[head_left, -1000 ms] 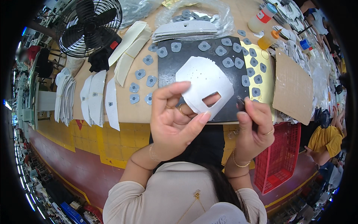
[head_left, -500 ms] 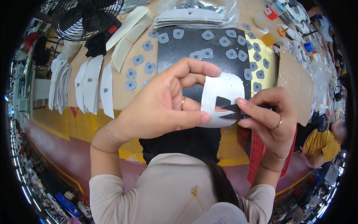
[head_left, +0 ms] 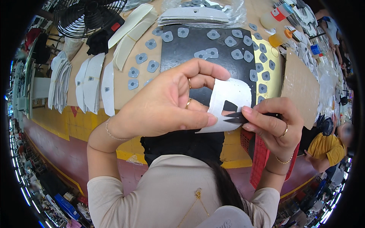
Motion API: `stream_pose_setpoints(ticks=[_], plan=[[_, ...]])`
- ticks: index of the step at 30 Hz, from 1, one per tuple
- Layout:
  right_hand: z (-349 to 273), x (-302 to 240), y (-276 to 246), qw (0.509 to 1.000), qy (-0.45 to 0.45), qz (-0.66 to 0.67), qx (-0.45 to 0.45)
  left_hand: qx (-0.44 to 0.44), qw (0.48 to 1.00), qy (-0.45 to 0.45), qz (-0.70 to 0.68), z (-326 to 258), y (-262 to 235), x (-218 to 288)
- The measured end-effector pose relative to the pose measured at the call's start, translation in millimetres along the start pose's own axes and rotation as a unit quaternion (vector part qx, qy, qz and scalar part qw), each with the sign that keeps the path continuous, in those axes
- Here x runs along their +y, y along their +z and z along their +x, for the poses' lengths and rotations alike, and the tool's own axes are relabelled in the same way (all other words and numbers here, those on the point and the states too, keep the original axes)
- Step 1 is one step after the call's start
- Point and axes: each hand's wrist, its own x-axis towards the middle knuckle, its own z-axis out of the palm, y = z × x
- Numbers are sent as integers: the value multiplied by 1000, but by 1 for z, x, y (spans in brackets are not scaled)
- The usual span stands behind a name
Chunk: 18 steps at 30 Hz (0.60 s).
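Note:
My left hand [head_left: 163, 100] pinches a bent white sheet-like piece [head_left: 234, 91] between thumb and fingers. Near its lower edge the piece has a squarish cut-out, and a few dark specks mark its surface. From the other side my right hand [head_left: 275, 123] grips a small pair of dark-bladed snips [head_left: 236, 117], their handles mostly hidden by the fingers. The two pointed blades lie close together beside the cut-out's lower edge; whether they touch the piece I cannot tell.
Several grey patches with dark centres [head_left: 153, 66] lie on the table and a black mat [head_left: 182, 49]. White pieces stand stacked at left [head_left: 61, 81] and far back [head_left: 194, 16]. A fan [head_left: 89, 17], bottles [head_left: 280, 39], cardboard [head_left: 300, 85] and a red basket [head_left: 262, 163] surround the work.
The snips' blades have come closer together and sit slightly lower against the cut-out. The white piece has tilted and shifted a little right with my left hand.

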Motion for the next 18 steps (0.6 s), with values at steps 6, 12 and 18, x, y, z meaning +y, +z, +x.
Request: stream_pose_setpoints(ticks=[6, 12, 18], plan=[[-5, -6, -2, 999, 39, -6, -7, 24, 1000, -8, 6, 0, 5, -2], [-4, -8, -1, 998, 51, -22, -10, 54, 998, -5, 15, 0, 11, -1], [-6, -5, 0, 999, 19, -31, 5, 7, 1000, -4, -8, -1, 7, 2]])
